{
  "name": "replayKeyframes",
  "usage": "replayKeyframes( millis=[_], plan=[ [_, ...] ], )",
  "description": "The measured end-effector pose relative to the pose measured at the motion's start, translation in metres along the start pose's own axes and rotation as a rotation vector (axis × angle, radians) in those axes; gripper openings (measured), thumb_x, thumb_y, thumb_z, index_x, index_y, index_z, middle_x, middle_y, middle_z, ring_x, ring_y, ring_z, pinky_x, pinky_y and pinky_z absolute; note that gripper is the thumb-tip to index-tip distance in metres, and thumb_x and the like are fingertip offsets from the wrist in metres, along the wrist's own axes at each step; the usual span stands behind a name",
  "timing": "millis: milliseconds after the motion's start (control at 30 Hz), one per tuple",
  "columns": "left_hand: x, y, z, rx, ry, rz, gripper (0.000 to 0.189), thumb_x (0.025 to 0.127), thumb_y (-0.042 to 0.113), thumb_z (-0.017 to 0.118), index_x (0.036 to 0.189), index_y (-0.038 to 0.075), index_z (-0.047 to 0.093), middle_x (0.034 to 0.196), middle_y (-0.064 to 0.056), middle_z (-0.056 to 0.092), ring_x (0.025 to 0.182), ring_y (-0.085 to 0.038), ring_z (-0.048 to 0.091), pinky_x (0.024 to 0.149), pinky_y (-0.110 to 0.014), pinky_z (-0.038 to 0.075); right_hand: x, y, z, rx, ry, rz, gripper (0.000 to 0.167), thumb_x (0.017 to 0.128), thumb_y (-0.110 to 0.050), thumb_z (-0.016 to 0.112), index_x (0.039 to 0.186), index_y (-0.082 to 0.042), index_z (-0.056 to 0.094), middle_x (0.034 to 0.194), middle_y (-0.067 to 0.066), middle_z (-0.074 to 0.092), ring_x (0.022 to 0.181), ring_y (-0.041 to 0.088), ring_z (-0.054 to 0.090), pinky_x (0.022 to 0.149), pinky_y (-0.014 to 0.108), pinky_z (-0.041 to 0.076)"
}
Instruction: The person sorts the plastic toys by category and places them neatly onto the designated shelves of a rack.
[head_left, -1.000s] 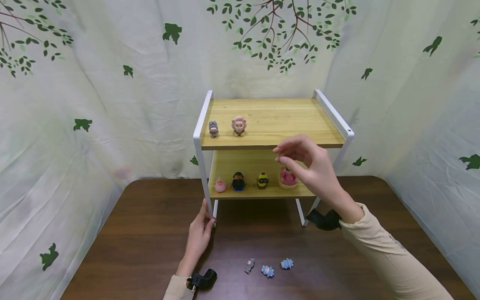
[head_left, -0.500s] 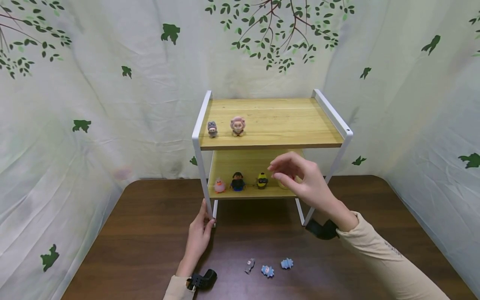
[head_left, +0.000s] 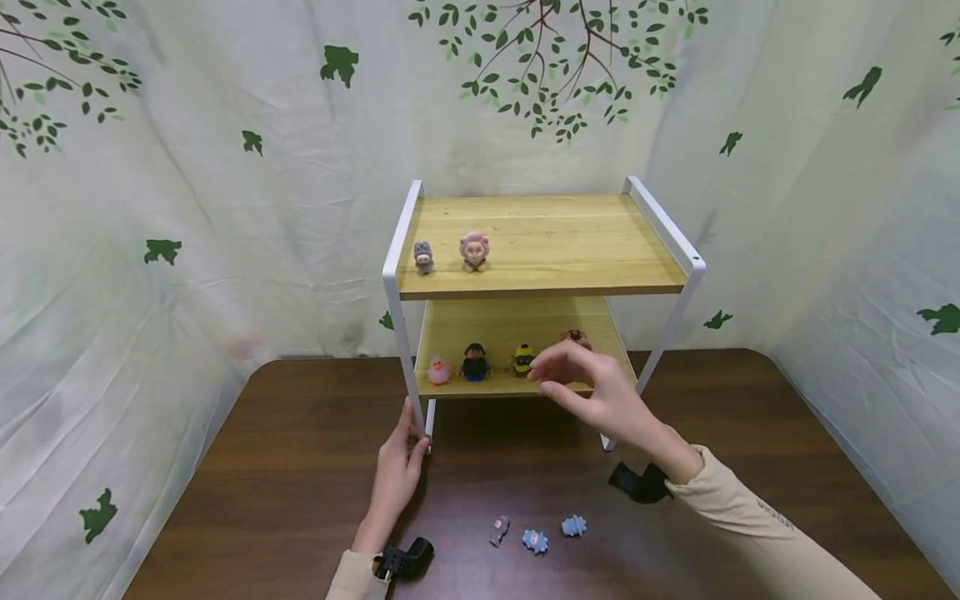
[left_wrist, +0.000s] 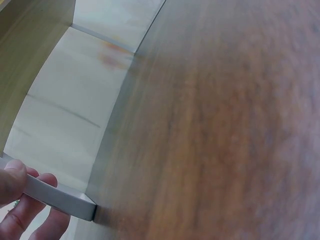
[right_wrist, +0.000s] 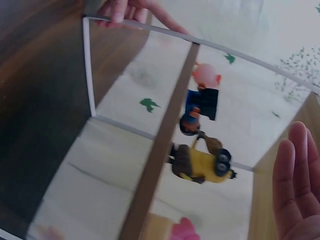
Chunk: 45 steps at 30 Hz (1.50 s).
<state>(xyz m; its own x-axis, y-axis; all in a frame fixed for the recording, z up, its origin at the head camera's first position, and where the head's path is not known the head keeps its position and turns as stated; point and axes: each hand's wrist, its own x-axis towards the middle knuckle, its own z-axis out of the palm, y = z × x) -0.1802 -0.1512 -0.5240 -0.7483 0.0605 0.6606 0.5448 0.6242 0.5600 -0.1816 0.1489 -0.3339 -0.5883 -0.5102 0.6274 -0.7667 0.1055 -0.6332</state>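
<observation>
Left hand (head_left: 397, 467) is pinching the white rack (head_left: 405, 350) low on its left leg, lower left of centre in the head view, thumb on one side and fingers on the other. If I tug there, I reckon the whole thing jolts and the toys wobble, since they stand pretty near the front edges.

Right hand (head_left: 600, 396) is right of centre, in front of the lower shelf (head_left: 495, 321). Its fingers are curved, with a clear gap between thumb and forefinger, and I can't see anything in them. Bigger worry imo: from the head view the fingertips look right beside the yellow figure (head_left: 522, 358), and the bear (head_left: 575, 337) is half hidden behind the hand. Depth is hard to judge from up there, though the right wrist view does show space between fingers and yellow guy. A sloppy sideways swing could still tip either one off.

Also, the black wrist camera (head_left: 637, 483) under that wrist might snag the rack's right leg.

Bottom centre, the grey toy (head_left: 499, 531) and two blue toys (head_left: 535, 542) lie loose on the bench (head_left: 300, 467), so a low sleeve (head_left: 750, 517) could sweep them away.
</observation>
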Motion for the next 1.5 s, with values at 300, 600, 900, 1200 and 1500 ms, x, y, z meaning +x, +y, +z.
replayKeyframes(
  millis=[300, 600, 900, 1200, 1500],
  plan=[
    [0.001, 0.003, 0.000, 0.000, -0.001, -0.004, 0.096, 0.080, -0.012, 0.068, 0.154, 0.019, 0.015, 0.079, -0.008, 0.056, 0.069, -0.020, 0.057, 0.060, -0.036, 0.051, -0.012, 0.006, 0.011, 0.026, -0.037, 0.046, 0.024, 0.087, 0.008, 0.064, 0.109, -0.002, 0.061, 0.096, 0.010, 0.065, 0.081, 0.022, 0.065, 0.073, 0.031, 0.053],
    [0.002, 0.004, 0.000, -0.003, -0.002, -0.008, 0.093, 0.080, -0.013, 0.068, 0.153, 0.015, 0.017, 0.079, -0.008, 0.056, 0.069, -0.020, 0.057, 0.060, -0.034, 0.049, -0.023, 0.017, 0.023, 0.043, -0.074, 0.077, 0.023, 0.089, 0.005, 0.063, 0.109, -0.007, 0.061, 0.096, 0.003, 0.065, 0.081, 0.017, 0.065, 0.072, 0.031, 0.053],
    [0.002, 0.003, 0.000, 0.001, 0.011, 0.009, 0.101, 0.079, -0.012, 0.069, 0.155, 0.023, 0.013, 0.078, -0.008, 0.056, 0.068, -0.019, 0.057, 0.059, -0.034, 0.049, -0.034, 0.023, 0.034, 0.048, -0.108, 0.129, 0.027, 0.088, 0.008, 0.062, 0.109, -0.009, 0.061, 0.096, 0.003, 0.066, 0.083, 0.015, 0.065, 0.073, 0.031, 0.053],
    [0.002, 0.004, -0.001, 0.009, 0.012, 0.010, 0.102, 0.078, -0.013, 0.069, 0.155, 0.024, 0.013, 0.077, -0.007, 0.055, 0.068, -0.020, 0.057, 0.060, -0.035, 0.049, -0.042, 0.028, 0.043, 0.050, -0.135, 0.159, 0.022, 0.090, 0.004, 0.062, 0.107, -0.009, 0.061, 0.095, 0.003, 0.066, 0.082, 0.014, 0.065, 0.073, 0.031, 0.053],
    [0.001, 0.003, -0.002, 0.005, 0.000, -0.005, 0.099, 0.078, -0.013, 0.069, 0.154, 0.020, 0.015, 0.078, -0.007, 0.056, 0.069, -0.020, 0.058, 0.060, -0.035, 0.050, -0.052, 0.036, 0.055, 0.065, -0.160, 0.162, 0.020, 0.090, 0.002, 0.063, 0.106, -0.009, 0.061, 0.094, 0.002, 0.066, 0.080, 0.012, 0.064, 0.071, 0.030, 0.053]
  ],
)
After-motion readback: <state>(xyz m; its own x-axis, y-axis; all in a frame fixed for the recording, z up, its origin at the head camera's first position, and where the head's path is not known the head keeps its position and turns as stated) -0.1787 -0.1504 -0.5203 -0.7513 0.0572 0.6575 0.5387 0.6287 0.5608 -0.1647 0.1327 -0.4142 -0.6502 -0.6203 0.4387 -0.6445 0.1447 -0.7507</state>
